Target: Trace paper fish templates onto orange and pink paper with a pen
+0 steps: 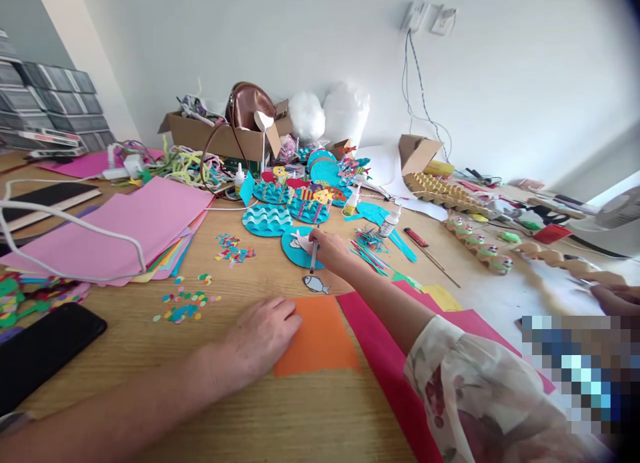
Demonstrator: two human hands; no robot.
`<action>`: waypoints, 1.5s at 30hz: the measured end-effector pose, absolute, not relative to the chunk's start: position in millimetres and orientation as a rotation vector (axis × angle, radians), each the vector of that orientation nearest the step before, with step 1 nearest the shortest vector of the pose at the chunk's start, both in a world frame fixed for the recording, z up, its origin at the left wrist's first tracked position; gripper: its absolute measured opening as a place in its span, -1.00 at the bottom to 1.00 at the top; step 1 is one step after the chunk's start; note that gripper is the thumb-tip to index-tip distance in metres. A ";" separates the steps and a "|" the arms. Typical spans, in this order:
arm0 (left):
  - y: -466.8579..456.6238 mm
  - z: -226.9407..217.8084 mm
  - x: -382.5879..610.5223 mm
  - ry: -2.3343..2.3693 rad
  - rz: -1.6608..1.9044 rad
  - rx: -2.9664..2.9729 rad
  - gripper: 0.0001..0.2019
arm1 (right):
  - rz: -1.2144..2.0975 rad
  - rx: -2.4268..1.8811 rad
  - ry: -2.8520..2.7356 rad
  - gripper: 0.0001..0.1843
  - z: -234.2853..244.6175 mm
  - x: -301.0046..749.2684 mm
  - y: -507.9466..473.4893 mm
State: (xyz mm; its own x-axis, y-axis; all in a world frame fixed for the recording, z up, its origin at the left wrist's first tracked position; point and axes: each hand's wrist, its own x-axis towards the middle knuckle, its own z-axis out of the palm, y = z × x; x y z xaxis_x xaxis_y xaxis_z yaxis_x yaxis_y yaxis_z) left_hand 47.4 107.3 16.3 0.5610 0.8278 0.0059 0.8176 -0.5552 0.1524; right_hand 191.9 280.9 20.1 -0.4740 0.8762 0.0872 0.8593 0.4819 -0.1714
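Note:
My left hand [266,331] rests on the table, its fingers lying over the left edge of an orange paper sheet [325,343]. Farther forward, my right hand [331,248] is closed on a slim grey pen-like stick [314,256], pointing down. This hand is over the right part of a round blue disc [293,256], which carries a small fish drawing and a white paper piece [301,239]. Just below the stick's tip lies a grey paper fish cutout [316,285]. My fingers hide part of the stick and the disc.
Behind are wavy blue discs [267,220] and glue bottles [389,222]. Paper dots [187,306], pink sheets [115,230] and a black phone [50,350] lie left. Red paper [380,343] lies under my right arm. Another person's hand [615,296] is far right.

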 end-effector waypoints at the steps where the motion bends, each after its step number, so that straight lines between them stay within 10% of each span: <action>1: 107.0 14.3 47.4 1.400 0.128 2.676 -0.85 | 0.142 -1.520 -2.568 -0.74 19.1 190.5 282.0; 45: 110.6 21.1 47.3 1.333 0.345 2.498 -0.75 | 0.329 -1.579 -2.422 -0.69 31.5 186.1 288.1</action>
